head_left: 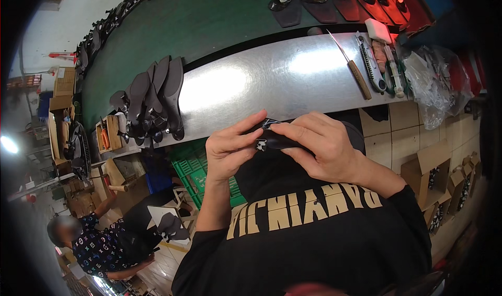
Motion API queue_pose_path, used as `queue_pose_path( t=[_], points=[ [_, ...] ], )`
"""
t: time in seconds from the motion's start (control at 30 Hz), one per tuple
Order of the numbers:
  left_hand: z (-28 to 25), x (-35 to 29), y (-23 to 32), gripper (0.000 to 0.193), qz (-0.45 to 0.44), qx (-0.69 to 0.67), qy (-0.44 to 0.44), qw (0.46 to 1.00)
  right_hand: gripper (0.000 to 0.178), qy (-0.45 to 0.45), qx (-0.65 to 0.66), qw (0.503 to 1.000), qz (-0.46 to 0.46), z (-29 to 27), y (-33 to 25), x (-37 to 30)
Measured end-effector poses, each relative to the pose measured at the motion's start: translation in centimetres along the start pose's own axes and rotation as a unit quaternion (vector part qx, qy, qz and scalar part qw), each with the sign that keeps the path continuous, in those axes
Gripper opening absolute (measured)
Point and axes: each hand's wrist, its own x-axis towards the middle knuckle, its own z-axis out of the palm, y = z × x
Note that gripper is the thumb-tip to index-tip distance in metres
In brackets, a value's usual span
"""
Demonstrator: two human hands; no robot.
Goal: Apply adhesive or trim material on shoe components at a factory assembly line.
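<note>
My right hand (327,145) grips a black sandal (275,140) over the near edge of the metal worktop. The sole's rounded end shows beyond that hand's wrist. On the other side, my left hand (229,148) has its fingertips pressed on the shiny black strap end, where both hands' fingers meet. A small pale piece shows between them; I cannot make out what it is. Farther left, a pile of dark soles with straps (151,95) lies across the worktop's edge.
On the metal worktop (235,95) lie a wooden-handled awl (358,79) and a utility knife (372,68), beside a clear plastic bag (436,82). More sandals (324,6) line the green belt (209,21). A green crate (191,170) stands below. A co-worker (107,244) is at left.
</note>
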Motion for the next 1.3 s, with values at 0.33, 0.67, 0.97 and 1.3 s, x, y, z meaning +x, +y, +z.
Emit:
queue_pose_path(
  t=[0.33,0.67,0.97,1.3],
  points=[
    [1.2,0.0,1.2,0.037,0.021,0.121,-0.014,0.992,0.046,-0.042,-0.002,0.998,0.046,0.0,-0.2,-0.1],
    [2.4,-0.7,-0.2,0.040,-0.167,-0.009,0.078,0.983,0.021,-0.031,0.092,0.986,0.135,1.2,1.8,-0.8],
    [3.2,-0.7,-0.1,0.040,-0.190,-0.011,0.128,0.973,0.022,-0.056,-0.009,0.997,0.043,1.8,2.0,-0.7],
    [2.2,-0.2,-0.9,0.037,-0.237,-0.040,0.152,0.959,0.029,-0.094,0.082,0.985,0.123,1.9,2.2,-1.3]
  ],
)
